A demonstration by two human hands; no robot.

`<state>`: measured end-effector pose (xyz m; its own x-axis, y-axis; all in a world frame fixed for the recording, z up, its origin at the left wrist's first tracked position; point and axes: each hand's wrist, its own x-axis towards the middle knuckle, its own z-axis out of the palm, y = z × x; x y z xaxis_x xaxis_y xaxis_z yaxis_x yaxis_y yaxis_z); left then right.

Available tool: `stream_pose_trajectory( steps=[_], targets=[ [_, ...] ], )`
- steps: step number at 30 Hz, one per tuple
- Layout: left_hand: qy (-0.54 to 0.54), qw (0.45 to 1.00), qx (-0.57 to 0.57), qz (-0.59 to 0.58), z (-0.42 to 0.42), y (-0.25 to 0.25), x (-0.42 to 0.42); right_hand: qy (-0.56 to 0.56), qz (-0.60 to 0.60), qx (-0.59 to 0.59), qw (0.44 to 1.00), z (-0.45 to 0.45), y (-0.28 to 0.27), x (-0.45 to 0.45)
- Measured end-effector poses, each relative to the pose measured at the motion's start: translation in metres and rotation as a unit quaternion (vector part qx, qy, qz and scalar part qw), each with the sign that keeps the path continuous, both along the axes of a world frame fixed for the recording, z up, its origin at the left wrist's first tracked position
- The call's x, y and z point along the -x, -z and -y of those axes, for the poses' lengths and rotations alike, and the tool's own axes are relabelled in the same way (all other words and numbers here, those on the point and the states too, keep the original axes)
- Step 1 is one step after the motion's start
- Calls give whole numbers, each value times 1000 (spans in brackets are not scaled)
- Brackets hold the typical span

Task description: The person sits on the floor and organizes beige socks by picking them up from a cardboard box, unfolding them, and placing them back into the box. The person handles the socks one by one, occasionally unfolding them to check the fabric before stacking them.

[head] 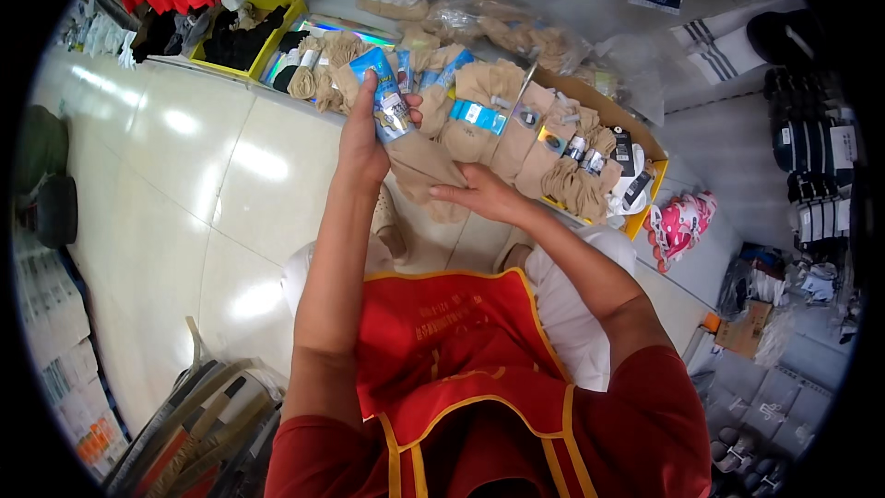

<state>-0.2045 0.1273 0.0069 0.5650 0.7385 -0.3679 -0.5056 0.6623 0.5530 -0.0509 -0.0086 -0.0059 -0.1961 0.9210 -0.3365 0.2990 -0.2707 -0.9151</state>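
A pair of beige nylon stockings with a blue printed band is between my hands, in front of the low display. My left hand grips the banded end, thumb on the label and fingertips showing at its far side. My right hand has the loose lower fabric between thumb and fingers. Just beyond lie more beige stockings, bundled with blue or clear bands, in a shallow yellow-edged box.
A yellow bin of black socks stands at the far left of the shelf. A pink inline skate sits right of the box. Striped and dark socks hang at right. Rolled belts or strips stand at lower left.
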Motion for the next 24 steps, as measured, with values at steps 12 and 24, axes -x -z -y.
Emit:
stream_pose_trajectory(
  steps=[12,24],
  targets=[
    [-94,993,-34,-65,-14,-19,25,144,-121,84,979,-34,49,-28],
    [-115,983,-36,-138,-17,-28,39,367,251,132,886,-178,233,-46]
  ],
)
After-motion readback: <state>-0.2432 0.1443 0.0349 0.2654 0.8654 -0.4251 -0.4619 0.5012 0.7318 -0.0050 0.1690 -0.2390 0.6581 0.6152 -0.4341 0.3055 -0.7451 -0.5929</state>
